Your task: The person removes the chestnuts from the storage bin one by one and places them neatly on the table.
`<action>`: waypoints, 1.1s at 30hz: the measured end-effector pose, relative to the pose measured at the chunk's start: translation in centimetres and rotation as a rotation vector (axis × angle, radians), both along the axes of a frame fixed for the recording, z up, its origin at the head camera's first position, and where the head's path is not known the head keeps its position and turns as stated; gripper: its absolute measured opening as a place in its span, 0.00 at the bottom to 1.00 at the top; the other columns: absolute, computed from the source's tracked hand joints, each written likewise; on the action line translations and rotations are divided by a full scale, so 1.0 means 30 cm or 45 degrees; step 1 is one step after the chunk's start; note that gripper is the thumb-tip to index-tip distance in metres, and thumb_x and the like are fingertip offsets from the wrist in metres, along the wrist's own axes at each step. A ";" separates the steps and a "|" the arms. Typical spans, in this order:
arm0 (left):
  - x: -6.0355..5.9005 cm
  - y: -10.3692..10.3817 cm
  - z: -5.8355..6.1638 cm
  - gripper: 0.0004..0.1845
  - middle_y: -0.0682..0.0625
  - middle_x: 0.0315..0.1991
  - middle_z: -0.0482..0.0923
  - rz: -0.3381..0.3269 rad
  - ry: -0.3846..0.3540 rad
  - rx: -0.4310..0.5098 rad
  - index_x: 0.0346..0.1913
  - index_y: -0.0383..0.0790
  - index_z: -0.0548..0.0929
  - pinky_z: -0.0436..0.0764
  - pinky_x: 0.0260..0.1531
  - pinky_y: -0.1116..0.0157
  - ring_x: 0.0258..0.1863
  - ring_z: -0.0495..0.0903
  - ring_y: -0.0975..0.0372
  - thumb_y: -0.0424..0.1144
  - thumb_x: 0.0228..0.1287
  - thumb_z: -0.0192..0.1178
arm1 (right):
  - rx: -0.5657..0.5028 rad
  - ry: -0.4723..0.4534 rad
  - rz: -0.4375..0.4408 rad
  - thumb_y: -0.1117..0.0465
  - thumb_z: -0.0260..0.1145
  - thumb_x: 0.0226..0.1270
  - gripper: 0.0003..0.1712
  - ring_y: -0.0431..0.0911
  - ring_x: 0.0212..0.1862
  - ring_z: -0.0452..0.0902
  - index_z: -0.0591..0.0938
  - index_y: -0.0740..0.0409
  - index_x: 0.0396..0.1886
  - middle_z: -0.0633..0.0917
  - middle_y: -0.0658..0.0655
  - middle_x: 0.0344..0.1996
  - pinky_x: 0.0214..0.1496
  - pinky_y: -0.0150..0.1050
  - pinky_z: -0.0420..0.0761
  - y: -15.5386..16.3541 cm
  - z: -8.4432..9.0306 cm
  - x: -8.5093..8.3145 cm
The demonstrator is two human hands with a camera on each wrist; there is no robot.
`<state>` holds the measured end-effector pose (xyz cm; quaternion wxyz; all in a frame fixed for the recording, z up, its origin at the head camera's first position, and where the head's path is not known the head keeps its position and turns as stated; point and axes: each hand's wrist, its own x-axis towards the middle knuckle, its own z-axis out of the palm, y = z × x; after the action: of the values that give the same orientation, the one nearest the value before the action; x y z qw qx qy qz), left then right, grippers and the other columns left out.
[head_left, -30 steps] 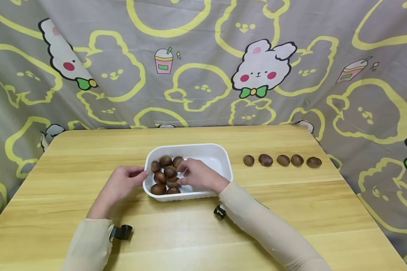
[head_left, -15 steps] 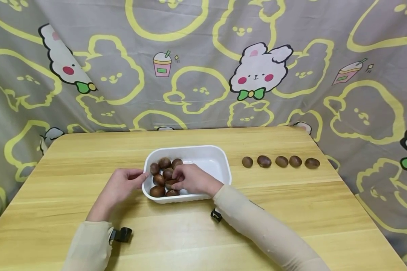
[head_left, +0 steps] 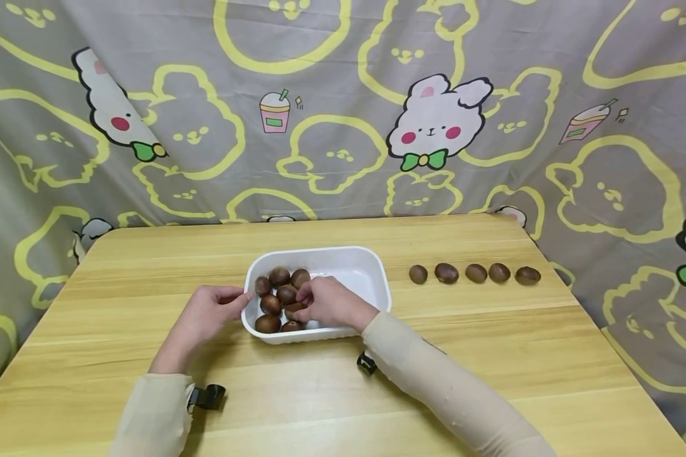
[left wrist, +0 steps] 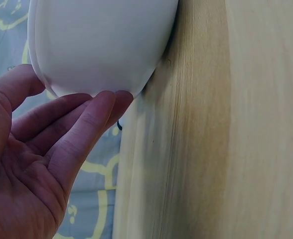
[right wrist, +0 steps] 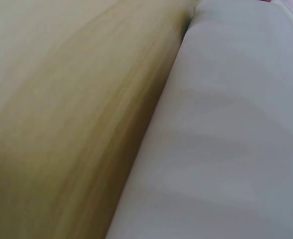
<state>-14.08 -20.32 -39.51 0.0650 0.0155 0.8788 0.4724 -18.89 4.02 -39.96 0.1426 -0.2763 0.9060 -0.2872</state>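
A white plastic tray (head_left: 351, 257) stands on the table with several brown chestnuts (head_left: 268, 324) gathered in its left half. My left hand (head_left: 208, 314) holds the tray's left end; in the left wrist view, the thumb of the left hand (left wrist: 42, 154) lies at the rim and its fingertips rest against the outer wall (left wrist: 101, 50). Reaching over the tray's front edge, my right hand (head_left: 334, 303) pinches a chestnut (head_left: 293, 310), partly covered by the fingers. The right wrist view takes in only the tray's side (right wrist: 226, 129) and the tabletop, with the right hand out of sight.
Several more chestnuts (head_left: 476, 273) lie in a spaced row on the wooden table (head_left: 297, 400), right of the tray. The tray's right half shows bare white floor. Behind the table hangs a grey curtain (head_left: 343, 76) with cartoon animals. Black straps (head_left: 208, 398) sit at the wrists.
The right hand has moved slightly left and down in the tray, its fingers closing in on the chestnut. The left hand stays at the tray's left end. The head view has shifted a little.
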 end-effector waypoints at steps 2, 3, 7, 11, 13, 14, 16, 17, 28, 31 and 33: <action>-0.001 0.002 -0.001 0.22 0.38 0.43 0.85 0.005 -0.007 0.000 0.52 0.27 0.83 0.80 0.39 0.68 0.39 0.86 0.55 0.45 0.70 0.61 | 0.000 -0.009 0.015 0.52 0.75 0.57 0.12 0.37 0.34 0.76 0.86 0.52 0.36 0.82 0.42 0.25 0.41 0.31 0.75 0.003 0.000 -0.001; -0.001 0.002 -0.002 0.22 0.38 0.43 0.85 0.006 -0.010 0.001 0.52 0.26 0.83 0.80 0.39 0.68 0.39 0.86 0.55 0.45 0.70 0.61 | -0.001 -0.011 0.024 0.52 0.75 0.57 0.12 0.37 0.34 0.76 0.86 0.52 0.36 0.81 0.42 0.25 0.41 0.32 0.75 0.004 0.000 -0.003; 0.000 0.002 0.001 0.22 0.37 0.44 0.84 0.010 -0.026 0.010 0.53 0.25 0.82 0.80 0.38 0.68 0.38 0.86 0.54 0.44 0.71 0.60 | 0.008 -0.011 0.042 0.54 0.75 0.57 0.11 0.39 0.35 0.75 0.85 0.52 0.38 0.81 0.43 0.26 0.41 0.33 0.74 0.006 0.000 -0.007; -0.001 -0.001 0.005 0.22 0.37 0.44 0.84 0.009 -0.029 0.012 0.53 0.25 0.82 0.80 0.38 0.68 0.38 0.86 0.55 0.44 0.71 0.60 | 0.004 -0.014 0.040 0.54 0.76 0.57 0.12 0.39 0.36 0.75 0.84 0.52 0.37 0.80 0.44 0.28 0.41 0.32 0.74 0.007 -0.003 -0.010; -0.001 -0.002 0.005 0.22 0.38 0.43 0.85 0.006 -0.024 0.007 0.53 0.25 0.82 0.80 0.39 0.68 0.38 0.86 0.55 0.44 0.71 0.60 | 0.001 -0.017 0.033 0.54 0.76 0.56 0.12 0.38 0.35 0.76 0.83 0.52 0.37 0.81 0.44 0.28 0.41 0.32 0.74 0.008 -0.003 -0.011; -0.002 -0.002 0.004 0.21 0.38 0.43 0.85 0.002 -0.020 0.006 0.53 0.25 0.82 0.80 0.39 0.68 0.38 0.86 0.55 0.44 0.71 0.60 | -0.003 -0.022 0.026 0.54 0.76 0.56 0.13 0.38 0.35 0.76 0.83 0.52 0.37 0.81 0.44 0.29 0.42 0.32 0.74 0.008 -0.001 -0.011; -0.002 -0.002 0.003 0.21 0.38 0.42 0.85 -0.003 -0.014 0.004 0.53 0.25 0.82 0.80 0.39 0.68 0.38 0.86 0.56 0.43 0.71 0.60 | -0.010 -0.034 0.017 0.54 0.76 0.56 0.13 0.38 0.35 0.76 0.83 0.52 0.37 0.81 0.43 0.29 0.42 0.32 0.75 0.010 0.001 -0.010; -0.003 -0.001 0.001 0.21 0.38 0.42 0.85 -0.007 -0.009 0.001 0.53 0.25 0.82 0.80 0.39 0.67 0.38 0.86 0.56 0.43 0.71 0.60 | -0.015 -0.042 0.014 0.54 0.77 0.55 0.13 0.38 0.35 0.76 0.83 0.52 0.37 0.81 0.43 0.29 0.41 0.32 0.75 0.012 0.003 -0.010; -0.010 0.003 0.008 0.20 0.39 0.41 0.85 -0.013 -0.007 -0.020 0.53 0.26 0.83 0.79 0.39 0.67 0.39 0.85 0.57 0.42 0.71 0.60 | -0.105 -0.103 -0.034 0.58 0.78 0.55 0.15 0.42 0.38 0.77 0.82 0.54 0.39 0.82 0.47 0.32 0.43 0.35 0.76 0.077 0.040 -0.026; -0.008 0.002 0.007 0.20 0.40 0.42 0.85 -0.011 -0.017 -0.017 0.53 0.26 0.83 0.79 0.40 0.67 0.39 0.85 0.57 0.43 0.71 0.60 | -0.139 -0.088 -0.058 0.58 0.78 0.55 0.15 0.42 0.40 0.78 0.82 0.54 0.39 0.82 0.47 0.34 0.44 0.35 0.76 0.112 0.059 -0.028; -0.007 0.000 0.006 0.21 0.40 0.42 0.85 -0.014 -0.020 -0.017 0.53 0.26 0.83 0.79 0.40 0.67 0.39 0.85 0.58 0.43 0.71 0.60 | -0.172 -0.077 -0.080 0.58 0.78 0.55 0.14 0.43 0.40 0.78 0.82 0.54 0.39 0.83 0.47 0.34 0.44 0.36 0.76 0.140 0.072 -0.027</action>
<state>-14.28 -20.34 -39.34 0.0748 0.0162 0.8813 0.4664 -19.70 8.21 -37.79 0.1418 -0.2478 0.8882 -0.3601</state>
